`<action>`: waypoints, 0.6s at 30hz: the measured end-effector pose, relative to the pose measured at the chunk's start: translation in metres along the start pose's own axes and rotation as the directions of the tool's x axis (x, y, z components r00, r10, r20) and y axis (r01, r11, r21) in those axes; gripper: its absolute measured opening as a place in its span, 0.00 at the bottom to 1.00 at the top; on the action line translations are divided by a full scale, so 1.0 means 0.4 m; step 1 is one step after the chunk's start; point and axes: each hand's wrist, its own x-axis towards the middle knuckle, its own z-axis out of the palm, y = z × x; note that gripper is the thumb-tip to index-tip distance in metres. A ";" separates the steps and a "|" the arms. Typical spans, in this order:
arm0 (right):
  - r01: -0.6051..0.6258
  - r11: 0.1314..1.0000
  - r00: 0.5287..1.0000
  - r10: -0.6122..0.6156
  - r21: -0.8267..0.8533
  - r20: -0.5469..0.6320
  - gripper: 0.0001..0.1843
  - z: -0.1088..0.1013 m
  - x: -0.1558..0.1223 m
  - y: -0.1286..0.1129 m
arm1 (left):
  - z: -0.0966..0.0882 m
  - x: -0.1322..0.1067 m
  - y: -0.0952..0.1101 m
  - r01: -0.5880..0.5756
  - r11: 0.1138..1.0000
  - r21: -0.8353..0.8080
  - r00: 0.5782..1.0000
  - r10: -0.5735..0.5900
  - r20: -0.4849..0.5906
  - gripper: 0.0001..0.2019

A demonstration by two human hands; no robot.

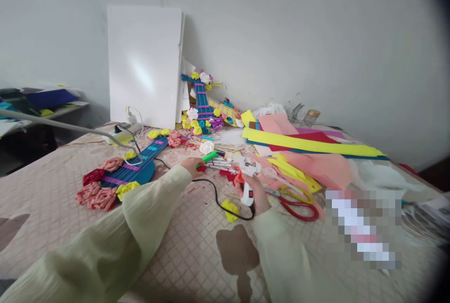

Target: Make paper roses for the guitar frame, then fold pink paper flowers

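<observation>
My right hand (259, 194) is wrapped round a white hot glue gun (248, 194) with an orange trigger; its nozzle points away from me and its black cord (215, 191) loops to the left. My left hand (192, 167) is closed on a narrow bright green tool (210, 157), whose exact kind I cannot make out; the fingertips are partly hidden. Between the hands lie several thin white sticks (221, 166) and red scraps (228, 176). A white paper flower (206, 147) sits just beyond the green tool. Nearer me is a yellow paper flower (230, 210).
Red-handled scissors (298, 209) lie right of my right hand, beside crepe paper strips (309, 143). A blue paper guitar (137, 167) with flowers lies left; another decorated guitar (203, 101) leans behind. White boards (144, 64) stand near a power strip (121, 136).
</observation>
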 end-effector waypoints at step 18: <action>-0.028 0.970 0.987 -0.011 0.242 0.158 0.13 -0.025 -0.019 -0.022 | -0.006 -0.033 0.008 -0.102 0.777 -0.622 0.995 0.088 -0.053 0.26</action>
